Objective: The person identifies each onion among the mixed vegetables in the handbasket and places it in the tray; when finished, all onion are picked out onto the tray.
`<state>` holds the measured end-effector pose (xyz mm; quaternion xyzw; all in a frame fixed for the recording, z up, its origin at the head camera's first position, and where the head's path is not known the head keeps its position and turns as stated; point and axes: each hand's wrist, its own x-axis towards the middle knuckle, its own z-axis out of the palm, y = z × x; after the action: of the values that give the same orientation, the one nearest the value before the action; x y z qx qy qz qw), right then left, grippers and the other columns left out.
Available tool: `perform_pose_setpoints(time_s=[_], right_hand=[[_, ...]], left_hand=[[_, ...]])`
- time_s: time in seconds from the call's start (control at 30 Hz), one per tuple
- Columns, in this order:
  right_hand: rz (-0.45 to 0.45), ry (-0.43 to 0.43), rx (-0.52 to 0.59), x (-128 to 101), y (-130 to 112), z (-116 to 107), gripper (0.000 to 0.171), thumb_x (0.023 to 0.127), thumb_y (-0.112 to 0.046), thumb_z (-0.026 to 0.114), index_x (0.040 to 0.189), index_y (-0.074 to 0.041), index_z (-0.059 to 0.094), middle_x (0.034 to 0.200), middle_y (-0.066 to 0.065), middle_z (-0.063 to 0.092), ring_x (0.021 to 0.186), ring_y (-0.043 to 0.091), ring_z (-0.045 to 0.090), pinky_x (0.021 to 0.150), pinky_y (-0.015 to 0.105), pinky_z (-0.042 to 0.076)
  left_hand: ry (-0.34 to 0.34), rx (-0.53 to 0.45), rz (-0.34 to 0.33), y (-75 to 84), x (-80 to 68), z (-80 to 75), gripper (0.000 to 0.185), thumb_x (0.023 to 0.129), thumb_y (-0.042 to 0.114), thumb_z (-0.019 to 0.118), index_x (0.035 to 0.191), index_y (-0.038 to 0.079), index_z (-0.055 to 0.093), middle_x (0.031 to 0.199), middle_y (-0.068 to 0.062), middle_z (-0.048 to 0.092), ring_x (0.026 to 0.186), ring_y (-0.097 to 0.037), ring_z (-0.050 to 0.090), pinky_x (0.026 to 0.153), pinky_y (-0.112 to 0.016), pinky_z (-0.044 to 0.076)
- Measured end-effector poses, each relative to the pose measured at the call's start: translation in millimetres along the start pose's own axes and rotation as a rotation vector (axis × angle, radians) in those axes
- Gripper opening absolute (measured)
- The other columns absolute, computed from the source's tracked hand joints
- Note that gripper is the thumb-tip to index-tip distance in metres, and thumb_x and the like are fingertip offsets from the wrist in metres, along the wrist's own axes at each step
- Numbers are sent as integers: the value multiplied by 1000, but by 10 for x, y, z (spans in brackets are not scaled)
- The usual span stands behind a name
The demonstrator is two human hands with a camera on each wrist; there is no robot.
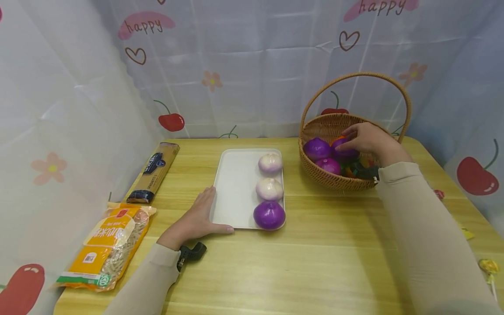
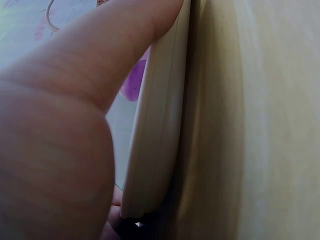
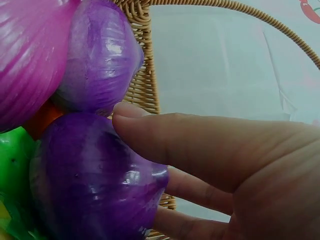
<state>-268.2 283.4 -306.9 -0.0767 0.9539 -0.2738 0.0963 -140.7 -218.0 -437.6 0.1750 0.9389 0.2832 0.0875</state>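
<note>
My left hand (image 1: 194,218) rests against the near left corner of a white tray (image 1: 236,188), its fingers along the left side and its thumb extended at the front rim. Down the tray's right side stand two pale onions (image 1: 270,162) and one purple onion (image 1: 269,215) nearest me. Inside a wicker basket (image 1: 334,178), my right hand (image 1: 368,140) has its thumb and fingers around another purple onion (image 3: 100,175). In the right wrist view the thumb touches that onion's upper side, with the fingers partly hidden behind it.
Beside the held onion lie a second purple onion (image 1: 316,148), a pinkish-purple onion (image 1: 328,166) and a green item (image 3: 15,150). The basket's tall handle (image 1: 356,75) arches overhead. At left are a spaghetti pack (image 1: 154,173) and an orange food bag (image 1: 108,247); a yellow lollipop (image 1: 489,265) lies at right.
</note>
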Motion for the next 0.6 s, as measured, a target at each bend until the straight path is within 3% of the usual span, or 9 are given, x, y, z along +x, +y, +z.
perform_pose_setpoints(time_s=[0.6], right_hand=[[-20,23,-19,-1,53,30,67,96,-38,80,139,8,58,139,34,55,125,52,53,104,68,43]], left_hand=[[3,13,2,-14,10,20,147,72,76,83,165,-7,6,172,-26,5,158,-41,1,125,-55,6]])
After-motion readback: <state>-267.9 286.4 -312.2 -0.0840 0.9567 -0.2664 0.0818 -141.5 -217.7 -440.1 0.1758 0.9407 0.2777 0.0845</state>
